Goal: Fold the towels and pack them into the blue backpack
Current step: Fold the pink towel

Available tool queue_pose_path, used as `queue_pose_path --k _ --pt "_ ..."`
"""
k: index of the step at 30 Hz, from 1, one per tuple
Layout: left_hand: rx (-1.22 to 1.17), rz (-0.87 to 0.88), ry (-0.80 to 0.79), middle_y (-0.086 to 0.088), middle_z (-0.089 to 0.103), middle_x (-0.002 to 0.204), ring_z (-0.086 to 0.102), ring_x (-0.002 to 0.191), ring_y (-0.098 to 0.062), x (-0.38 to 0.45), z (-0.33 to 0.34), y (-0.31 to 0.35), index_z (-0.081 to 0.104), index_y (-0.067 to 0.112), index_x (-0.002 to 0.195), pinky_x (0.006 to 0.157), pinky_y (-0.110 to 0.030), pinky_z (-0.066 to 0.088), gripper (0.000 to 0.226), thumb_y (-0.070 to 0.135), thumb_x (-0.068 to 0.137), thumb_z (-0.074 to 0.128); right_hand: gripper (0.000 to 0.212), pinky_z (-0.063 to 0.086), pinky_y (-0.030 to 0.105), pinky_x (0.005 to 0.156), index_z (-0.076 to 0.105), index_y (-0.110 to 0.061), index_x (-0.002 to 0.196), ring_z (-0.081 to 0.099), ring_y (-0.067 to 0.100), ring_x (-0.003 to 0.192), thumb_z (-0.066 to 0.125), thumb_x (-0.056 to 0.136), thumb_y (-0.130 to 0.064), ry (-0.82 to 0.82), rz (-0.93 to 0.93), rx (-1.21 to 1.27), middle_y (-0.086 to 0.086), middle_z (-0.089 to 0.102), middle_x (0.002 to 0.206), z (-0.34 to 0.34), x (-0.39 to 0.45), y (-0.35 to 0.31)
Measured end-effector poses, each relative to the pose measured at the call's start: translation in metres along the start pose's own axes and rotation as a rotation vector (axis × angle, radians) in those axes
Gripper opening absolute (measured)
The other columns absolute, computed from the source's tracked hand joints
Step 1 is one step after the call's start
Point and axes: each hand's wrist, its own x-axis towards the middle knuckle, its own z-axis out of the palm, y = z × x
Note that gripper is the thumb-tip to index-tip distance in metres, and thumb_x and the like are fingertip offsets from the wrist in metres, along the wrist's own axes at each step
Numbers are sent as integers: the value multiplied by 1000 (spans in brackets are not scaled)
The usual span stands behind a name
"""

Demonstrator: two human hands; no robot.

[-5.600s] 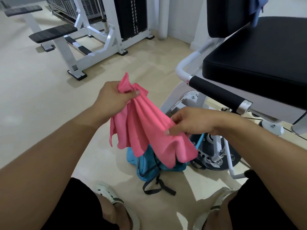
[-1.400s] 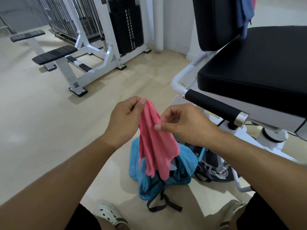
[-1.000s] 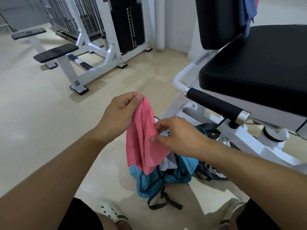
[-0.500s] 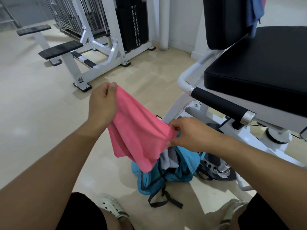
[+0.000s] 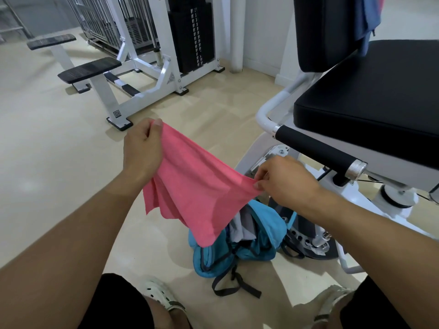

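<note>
A pink towel (image 5: 197,186) hangs stretched between my two hands, doubled over, its lower edge sagging in folds. My left hand (image 5: 142,148) pinches one end up high. My right hand (image 5: 282,181) pinches the other end lower, to the right. Directly below the towel the blue backpack (image 5: 261,241) lies open on the floor, with grey and white cloth (image 5: 240,227) showing in its mouth and a black strap (image 5: 235,283) trailing toward me. The towel hides part of the backpack's left side.
A gym machine with a black padded seat (image 5: 370,98) and a black handle (image 5: 313,148) stands close on the right, a blue cloth (image 5: 365,15) draped over its backrest. A white weight machine (image 5: 152,67) stands farther back left. My feet in white clogs (image 5: 161,295) are near the bag.
My hands have drawn apart, the left rising leftward and the right staying low, so the bunched towel is now spread out flat between them above the backpack.
</note>
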Motion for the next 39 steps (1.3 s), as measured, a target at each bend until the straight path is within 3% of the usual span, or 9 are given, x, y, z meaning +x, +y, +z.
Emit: queue_pose_path --k 5,9,12,19,26,29,33,37,39 --pt "-28 138 -44 6 47 70 41 61 -2 -8 2 14 59 2 85 58 -11 35 37 30 106 47 13 58 31 73 79 -16 89 70 19 79 67 90 -17 40 -20 -25 3 76 82 -1 -1 -5" --pt "-21 208 -52 -6 53 76 42 67 -6 -13 1 24 61 -1 88 61 -12 36 37 29 106 46 13 59 36 71 77 -17 82 69 25 79 66 89 -18 -6 -35 -137 5 73 87 1 -3 -8" --pt "-55 215 -48 -5 52 76 42 65 -3 -15 -2 29 61 -2 89 60 -11 36 37 27 106 46 7 50 34 72 71 -24 93 65 27 96 65 91 -25 4 -40 -216 2 66 100 5 -5 -9" --pt "-37 389 -270 -23 59 79 47 67 -9 -32 -8 49 62 3 85 62 -11 37 29 19 106 49 78 42 25 88 47 -36 143 54 3 115 78 76 -60 12 -129 214 -16 59 132 9 -3 -14" --pt "-20 519 -423 -10 60 74 55 73 -19 -40 -8 57 62 9 81 68 -25 41 29 23 102 48 88 46 32 105 41 -34 150 52 7 128 81 75 -57 -52 -159 364 -14 55 143 18 -2 -16" --pt "-33 549 -458 -7 62 74 56 72 -15 -42 -10 61 63 11 81 67 -19 41 27 20 102 48 82 45 27 103 48 -34 146 53 4 126 82 75 -56 -71 -170 353 -17 57 141 16 1 -13" --pt "-38 554 -426 -7 60 73 54 72 -13 -45 -8 62 62 12 81 64 -9 38 25 14 103 49 36 44 11 87 72 -29 111 63 -1 110 83 80 -44 -188 -187 415 -17 72 113 14 2 -11" --pt "-33 484 -363 -10 60 74 53 72 -17 -43 -4 56 62 10 83 63 -13 38 27 18 105 50 8 58 41 83 71 -17 91 70 18 85 67 90 -24 -139 -233 416 -3 75 88 18 2 -13" --pt "-32 454 -323 -12 62 75 54 73 -18 -41 -3 54 64 8 85 63 -12 37 27 19 105 50 10 57 44 78 67 -15 87 68 21 80 59 92 -19 -143 -247 398 -1 73 83 18 0 -16"
